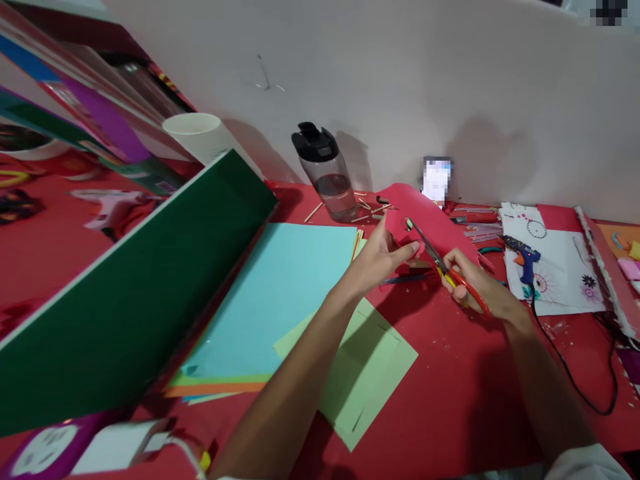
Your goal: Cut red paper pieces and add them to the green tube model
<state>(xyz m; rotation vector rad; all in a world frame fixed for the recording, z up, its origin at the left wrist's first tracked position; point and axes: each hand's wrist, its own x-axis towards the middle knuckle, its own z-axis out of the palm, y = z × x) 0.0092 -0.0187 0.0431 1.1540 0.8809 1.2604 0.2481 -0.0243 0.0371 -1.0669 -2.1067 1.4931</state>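
A sheet of red paper (425, 217) is pinched in my left hand (383, 257), thumb in front of it and the other fingers mostly hidden behind. A small opening with something green showing through lies near the sheet's left part. My right hand (467, 280) grips scissors (469, 288) with red and yellow handles. Their blades (427, 245) point up and left, the tips at the opening in the red paper. Below my left forearm lies light green paper (367, 373) with dark pencil-like marks.
Blue paper (285, 287) tops a stack of coloured sheets on the red table (445, 407). A green board (140, 287) slants up at left. A water bottle (327, 177) stands behind, near sticks. At right, a blue glue gun (527, 260) with a cord rests on printed paper.
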